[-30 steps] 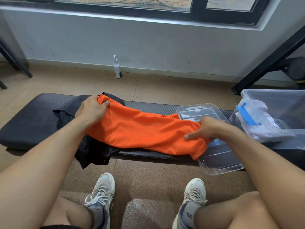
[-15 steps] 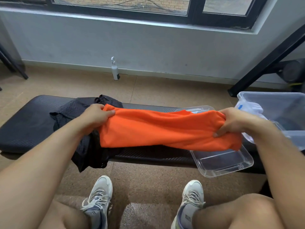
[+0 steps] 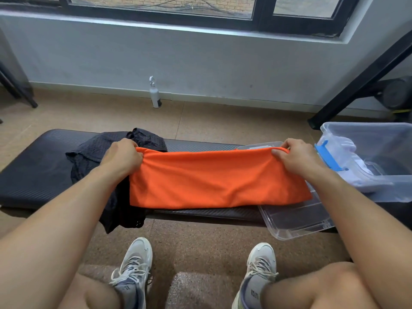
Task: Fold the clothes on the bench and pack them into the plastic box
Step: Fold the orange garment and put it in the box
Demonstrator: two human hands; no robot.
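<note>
We hold the orange shirt (image 3: 214, 179) mid-frame, left hand (image 3: 121, 158) and right hand (image 3: 298, 158) each pinching a top corner, spread wide. White clothes (image 3: 347, 157) already sit in the box (image 3: 379, 139) at right; the black garment (image 3: 100, 152) at left waits unfolded.

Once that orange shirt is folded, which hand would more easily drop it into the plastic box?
Probably the right hand. It grips the orange shirt at the end beside the plastic box, while the left hand holds the far end, over the black garment.
</note>
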